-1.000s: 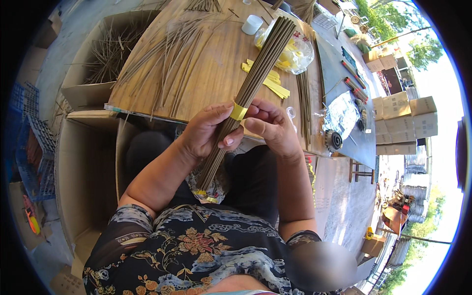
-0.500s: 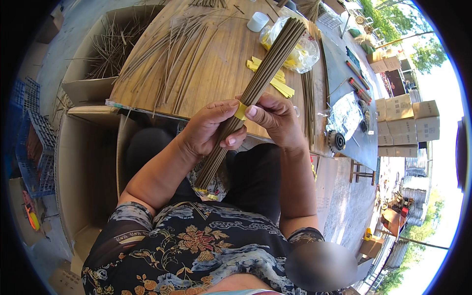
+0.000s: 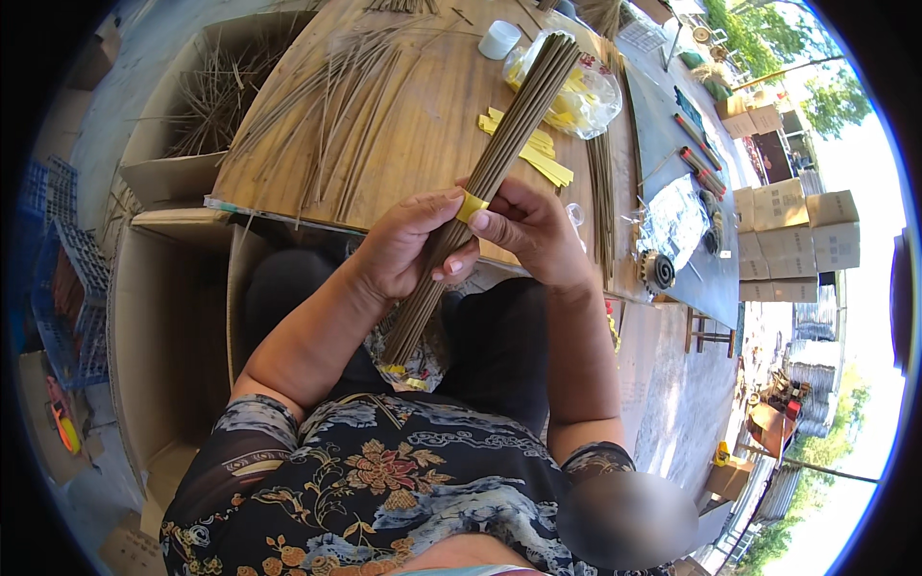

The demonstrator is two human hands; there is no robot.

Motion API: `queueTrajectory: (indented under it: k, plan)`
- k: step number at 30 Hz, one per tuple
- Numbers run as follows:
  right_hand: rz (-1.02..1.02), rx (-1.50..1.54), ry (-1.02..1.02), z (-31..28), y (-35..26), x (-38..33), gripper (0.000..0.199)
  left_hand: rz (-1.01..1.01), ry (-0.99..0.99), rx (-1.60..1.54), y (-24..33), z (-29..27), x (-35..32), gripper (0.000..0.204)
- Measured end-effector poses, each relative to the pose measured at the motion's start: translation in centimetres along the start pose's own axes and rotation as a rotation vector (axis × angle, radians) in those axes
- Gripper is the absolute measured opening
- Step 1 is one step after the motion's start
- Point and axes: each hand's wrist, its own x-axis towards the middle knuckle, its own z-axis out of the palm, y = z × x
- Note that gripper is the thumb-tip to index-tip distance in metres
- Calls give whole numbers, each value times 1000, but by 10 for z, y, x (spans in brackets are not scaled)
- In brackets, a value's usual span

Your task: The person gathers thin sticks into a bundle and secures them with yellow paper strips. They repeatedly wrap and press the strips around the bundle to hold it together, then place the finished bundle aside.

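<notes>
A thick bundle of thin brown incense sticks [image 3: 526, 106] slants across my lap, its upper end over the table. Around its middle runs a yellow paper band [image 3: 471, 206]. My left hand [image 3: 401, 252] is closed around the bundle from the left, thumb along the band's edge and fingertips showing below. From the right, my right hand [image 3: 536, 230] pinches the band against the sticks, thumb on its front; its other fingers are partly hidden behind the bundle. Just beyond, yellow paper strips [image 3: 549, 165] lie on the wooden table [image 3: 437, 120].
Loose sticks [image 3: 331, 106] spread over the table's left side. A clear plastic bag [image 3: 591, 101] and a white cup [image 3: 498, 40] stand farther back. Cardboard boxes [image 3: 163, 336] and blue crates [image 3: 77, 298] are at left. A dark coil [image 3: 657, 272] sits on the grey surface at right.
The view has shifted slightly. Both hands keep their hold on the banded bundle, and my right thumb has moved slightly left along the band.
</notes>
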Motion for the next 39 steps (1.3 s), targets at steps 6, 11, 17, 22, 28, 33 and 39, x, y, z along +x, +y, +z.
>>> queueTrajectory:
  k: [6, 11, 17, 22, 28, 33, 39]
  plan:
    - [-173, 216, 145, -3, 24, -3, 73, 166, 87, 102, 7, 9, 2, 33]
    - [85, 192, 22, 33, 42, -15, 48, 366, 103, 278, 8, 1, 4, 31]
    - [147, 20, -23, 32, 24, -29, 27, 360, 154, 345, 15, 4, -2, 22]
    - [164, 34, -59, 35, 15, -28, 36, 402, 136, 393, 13, 4, -4, 19]
    - [-87, -284, 205, 49, 27, 1, 34, 456, 204, 546, 8, 4, -4, 12]
    - [118, -337, 93, 43, 42, -6, 27, 549, 183, 642, 21, 13, -12, 43]
    - [225, -592, 43, 61, 27, -5, 37, 674, 151, 314, 35, 5, -21, 29]
